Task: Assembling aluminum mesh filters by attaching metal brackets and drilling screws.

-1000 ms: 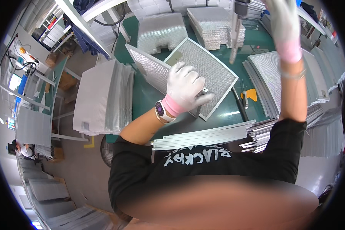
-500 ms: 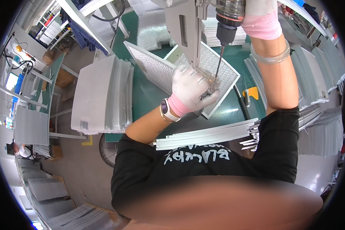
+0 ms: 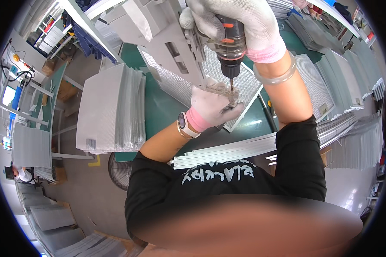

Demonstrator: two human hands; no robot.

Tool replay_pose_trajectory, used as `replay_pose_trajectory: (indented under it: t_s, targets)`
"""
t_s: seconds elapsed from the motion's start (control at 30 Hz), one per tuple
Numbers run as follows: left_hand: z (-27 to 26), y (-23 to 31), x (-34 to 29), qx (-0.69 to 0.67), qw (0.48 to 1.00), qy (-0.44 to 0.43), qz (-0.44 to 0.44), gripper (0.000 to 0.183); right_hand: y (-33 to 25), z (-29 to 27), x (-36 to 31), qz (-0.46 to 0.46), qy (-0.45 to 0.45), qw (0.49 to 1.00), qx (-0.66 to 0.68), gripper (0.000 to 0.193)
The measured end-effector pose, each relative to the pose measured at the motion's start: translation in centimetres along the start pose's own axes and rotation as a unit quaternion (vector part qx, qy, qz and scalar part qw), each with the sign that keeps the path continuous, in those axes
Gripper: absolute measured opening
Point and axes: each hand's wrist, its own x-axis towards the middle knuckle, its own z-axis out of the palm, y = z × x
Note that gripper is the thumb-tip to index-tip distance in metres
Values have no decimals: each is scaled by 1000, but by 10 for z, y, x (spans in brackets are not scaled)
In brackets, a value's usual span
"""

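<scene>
My right hand (image 3: 255, 23), in a white glove with a pink cuff, is wrapped round a power screwdriver (image 3: 231, 50) with a black chuck. Its thin bit points down beside a clear nose piece (image 3: 225, 91) at the end of a grey feeder body (image 3: 167, 40). My left hand (image 3: 210, 107), gloved alike, is closed right below that nose piece, over a white-framed silver mesh panel (image 3: 248, 83). What its fingers grip is hidden. A second mesh panel (image 3: 165, 77) leans tilted to the left of it.
A tall stack of mesh panels (image 3: 109, 109) stands left on the green table (image 3: 156, 115). White metal strips (image 3: 227, 152) lie along the near edge, by my shirt. A dark rod-like tool (image 3: 268, 113) lies right of the panel. More stacked panels (image 3: 341, 81) fill the right.
The screwdriver and feeder body have come lower and to the left with my right hand, bringing the chuck nearer my left hand. My left hand has hardly moved.
</scene>
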Motion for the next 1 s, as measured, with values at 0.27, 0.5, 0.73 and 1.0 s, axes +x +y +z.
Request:
replay_pose_trajectory:
  t_s: [0.27, 0.5, 0.73, 1.0]
  targets:
    - [-1, -1, -4, -20, 1000, 0, 15, 28, 14, 3, 12, 75, -14, 994, 75, 14]
    - [-3, -5, -2, -37, 999, 4, 37, 26, 24, -2, 19, 68, -91, 984, 140, 18]
    - [-8, 3, 11, -10, 995, -92, 25, 37, 40, -4, 24, 40, -159, 979, 117, 27]
    - [-8, 9, 13, -32, 996, -78, 0, 20, 32, 10, 11, -31, -131, 983, 123, 28]
